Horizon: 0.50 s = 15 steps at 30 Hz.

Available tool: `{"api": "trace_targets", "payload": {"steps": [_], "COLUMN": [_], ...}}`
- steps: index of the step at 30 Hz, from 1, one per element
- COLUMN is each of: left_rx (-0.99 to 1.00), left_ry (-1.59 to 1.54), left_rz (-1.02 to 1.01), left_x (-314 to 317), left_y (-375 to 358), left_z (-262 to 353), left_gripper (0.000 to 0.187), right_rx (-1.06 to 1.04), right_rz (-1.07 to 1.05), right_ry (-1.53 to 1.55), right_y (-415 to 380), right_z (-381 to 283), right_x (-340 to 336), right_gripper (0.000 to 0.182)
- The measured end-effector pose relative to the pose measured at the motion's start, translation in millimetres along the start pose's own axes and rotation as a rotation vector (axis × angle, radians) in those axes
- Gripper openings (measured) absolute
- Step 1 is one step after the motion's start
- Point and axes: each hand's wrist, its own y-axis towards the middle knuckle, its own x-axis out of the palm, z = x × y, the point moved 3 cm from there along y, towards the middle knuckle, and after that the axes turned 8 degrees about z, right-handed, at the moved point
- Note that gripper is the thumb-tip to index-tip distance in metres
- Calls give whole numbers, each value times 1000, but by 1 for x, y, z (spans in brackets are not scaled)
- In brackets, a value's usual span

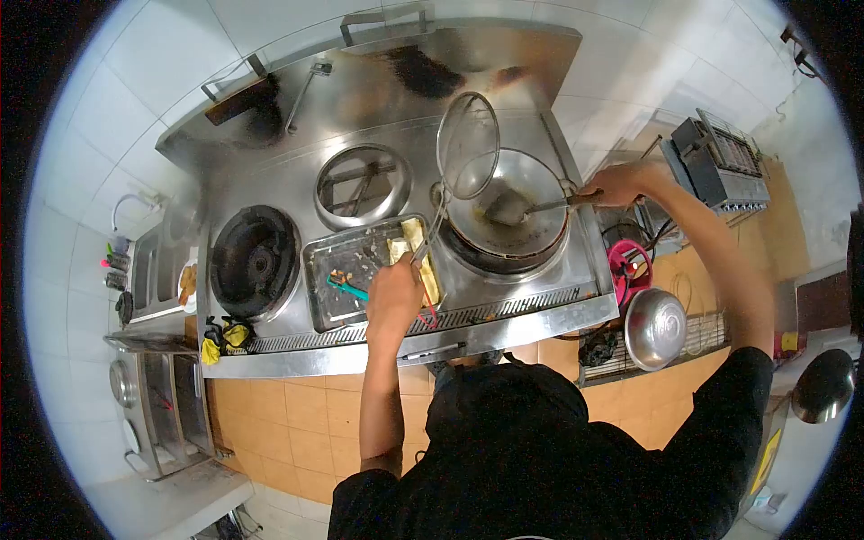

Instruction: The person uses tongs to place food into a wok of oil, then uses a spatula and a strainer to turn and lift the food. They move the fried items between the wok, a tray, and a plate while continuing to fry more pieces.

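My left hand [396, 295] is closed around the handle of a round wire strainer [468, 144], whose mesh is raised over the left rim of a wok. The wok [531, 238] sits on the right burner with a little yellowish liquid in its bottom. My right hand [623, 184] grips the handle of a wok spatula [508, 209]; its blade rests inside the wok. Below my left hand lies a metal tray [324, 310], holding a teal-handled tool [346, 286], crumbs and yellow packets [423, 261] at its right side.
A black burner [255, 261] stands at the left, and a bare burner ring [363, 187] at the back middle. Yellow-and-black cloth [225, 337] lies at the front left corner. To the right are a metal bowl [655, 328] and a pink basket [630, 270].
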Motion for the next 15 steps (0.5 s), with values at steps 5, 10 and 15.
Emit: {"api": "trace_targets", "payload": {"steps": [5,10,15], "left_rx": [-10,-36,-32], "left_ry": [-10,-65,-65], "left_rz": [-9,-29,-23], "left_x": [11,13,14], "left_y": [0,-1,1], "left_z": [1,7,9], "left_gripper": [29,29,30], "right_rx": [-116,-88,-199], "right_rz": [126,406,667], "right_ry": [134,130,275], "right_y": [-29,-62,-57], "right_z": [25,42,49], "right_x": [16,46,108], "right_gripper": [42,45,51]}}
